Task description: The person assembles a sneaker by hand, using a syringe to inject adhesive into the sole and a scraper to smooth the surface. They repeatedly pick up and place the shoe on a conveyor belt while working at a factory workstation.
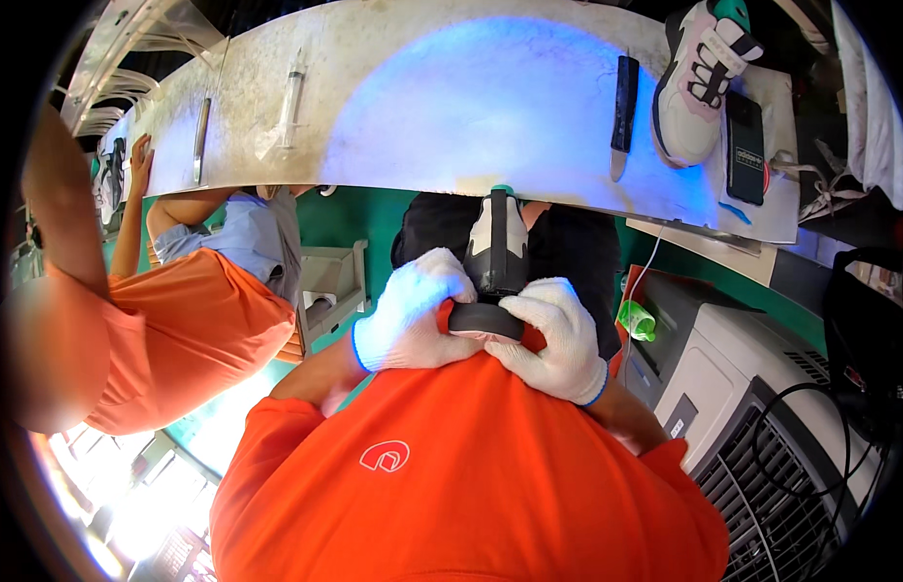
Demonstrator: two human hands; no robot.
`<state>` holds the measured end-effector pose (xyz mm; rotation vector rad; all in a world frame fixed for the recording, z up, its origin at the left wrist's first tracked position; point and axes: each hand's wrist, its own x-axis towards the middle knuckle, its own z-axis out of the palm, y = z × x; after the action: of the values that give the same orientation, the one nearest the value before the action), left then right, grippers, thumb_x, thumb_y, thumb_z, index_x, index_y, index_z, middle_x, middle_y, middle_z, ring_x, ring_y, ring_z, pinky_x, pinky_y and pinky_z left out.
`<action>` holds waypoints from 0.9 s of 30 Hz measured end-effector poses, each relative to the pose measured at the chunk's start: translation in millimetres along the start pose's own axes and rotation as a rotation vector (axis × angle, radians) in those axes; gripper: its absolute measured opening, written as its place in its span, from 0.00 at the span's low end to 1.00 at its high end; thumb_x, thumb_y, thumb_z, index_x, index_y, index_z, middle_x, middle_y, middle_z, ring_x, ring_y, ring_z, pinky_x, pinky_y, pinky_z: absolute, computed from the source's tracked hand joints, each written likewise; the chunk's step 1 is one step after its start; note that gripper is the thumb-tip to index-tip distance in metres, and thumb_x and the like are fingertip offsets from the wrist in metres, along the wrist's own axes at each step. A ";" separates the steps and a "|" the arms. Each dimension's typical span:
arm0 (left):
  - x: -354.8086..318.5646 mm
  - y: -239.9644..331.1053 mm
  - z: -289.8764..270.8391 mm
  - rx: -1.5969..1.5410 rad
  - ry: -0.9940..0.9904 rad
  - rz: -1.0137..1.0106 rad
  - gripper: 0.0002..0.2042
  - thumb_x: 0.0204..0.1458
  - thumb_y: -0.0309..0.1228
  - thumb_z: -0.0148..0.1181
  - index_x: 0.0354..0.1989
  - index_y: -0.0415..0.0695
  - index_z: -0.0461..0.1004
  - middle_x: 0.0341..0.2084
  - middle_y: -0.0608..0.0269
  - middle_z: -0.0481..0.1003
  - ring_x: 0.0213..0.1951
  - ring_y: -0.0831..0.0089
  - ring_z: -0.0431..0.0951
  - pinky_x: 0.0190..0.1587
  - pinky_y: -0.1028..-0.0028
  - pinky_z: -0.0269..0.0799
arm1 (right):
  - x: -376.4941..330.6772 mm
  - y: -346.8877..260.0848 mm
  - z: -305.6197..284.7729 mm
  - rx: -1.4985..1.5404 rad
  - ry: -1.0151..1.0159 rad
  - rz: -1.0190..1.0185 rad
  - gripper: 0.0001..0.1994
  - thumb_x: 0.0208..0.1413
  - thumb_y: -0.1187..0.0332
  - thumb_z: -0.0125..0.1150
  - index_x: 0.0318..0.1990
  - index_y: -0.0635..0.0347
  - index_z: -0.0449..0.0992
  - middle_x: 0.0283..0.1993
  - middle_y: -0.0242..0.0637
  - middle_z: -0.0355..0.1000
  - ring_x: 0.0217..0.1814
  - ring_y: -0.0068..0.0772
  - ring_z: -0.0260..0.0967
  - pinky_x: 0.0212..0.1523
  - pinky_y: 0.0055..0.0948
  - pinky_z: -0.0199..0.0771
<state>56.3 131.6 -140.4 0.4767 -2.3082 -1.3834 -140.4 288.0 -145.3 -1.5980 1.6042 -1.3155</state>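
Observation:
Both my hands wear white knit gloves and grip a black-and-white shoe (497, 247) held close against my orange shirt. My left hand (409, 315) wraps the shoe's left side near its black sole end (483, 319). Pressing on the right side of the same end is my right hand (560, 336). The shoe points away from me toward the edge of a worn white worktop (451, 107) lit with bluish light.
On the worktop lie a syringe (291, 102), a metal blade (200, 143), a black-handled knife (623, 112), a white-and-pink sneaker (697, 82) and a flat black device (744, 145). A co-worker in orange (180, 330) is at left. A grey vented machine (752, 407) with cables stands at right.

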 end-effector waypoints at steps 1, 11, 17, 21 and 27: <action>2.1 3.2 -0.3 -0.008 0.012 -0.018 0.24 0.39 0.28 0.86 0.38 0.46 0.73 0.34 0.58 0.76 0.35 0.55 0.80 0.36 0.61 0.75 | 3.0 0.6 -0.7 0.007 -0.004 -0.011 0.27 0.49 0.67 0.87 0.57 0.57 0.80 0.48 0.41 0.77 0.48 0.47 0.78 0.47 0.40 0.81; 13.4 2.9 -3.1 -0.112 0.010 -0.170 0.22 0.38 0.24 0.83 0.35 0.47 0.71 0.30 0.60 0.73 0.31 0.58 0.76 0.33 0.63 0.70 | 22.1 6.2 3.7 0.094 0.013 0.008 0.24 0.48 0.72 0.86 0.50 0.55 0.78 0.42 0.37 0.73 0.39 0.44 0.75 0.39 0.40 0.76; 31.4 8.9 -13.0 -0.170 -0.076 -0.376 0.22 0.37 0.26 0.83 0.33 0.45 0.71 0.28 0.60 0.71 0.29 0.61 0.74 0.31 0.64 0.69 | 29.9 16.3 4.0 0.213 -0.012 0.099 0.22 0.47 0.73 0.86 0.47 0.55 0.78 0.41 0.35 0.74 0.39 0.42 0.74 0.38 0.40 0.75; 35.6 9.7 -16.9 -0.139 -0.135 -0.433 0.22 0.36 0.28 0.85 0.33 0.45 0.71 0.29 0.60 0.71 0.29 0.62 0.75 0.31 0.64 0.69 | 34.1 15.5 -0.7 0.245 -0.047 0.175 0.22 0.46 0.73 0.86 0.46 0.55 0.78 0.41 0.34 0.75 0.40 0.41 0.75 0.39 0.39 0.76; 32.8 15.1 -13.4 -0.089 -0.084 -0.488 0.23 0.35 0.28 0.86 0.33 0.44 0.72 0.29 0.60 0.72 0.30 0.60 0.77 0.33 0.65 0.72 | 36.6 12.3 -4.1 0.254 -0.061 0.241 0.21 0.47 0.73 0.86 0.45 0.55 0.79 0.42 0.34 0.77 0.41 0.40 0.75 0.40 0.38 0.77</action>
<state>33.6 112.5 -115.8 1.0217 -2.2727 -1.7436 -155.8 252.3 -144.8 -1.2398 1.4735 -1.2710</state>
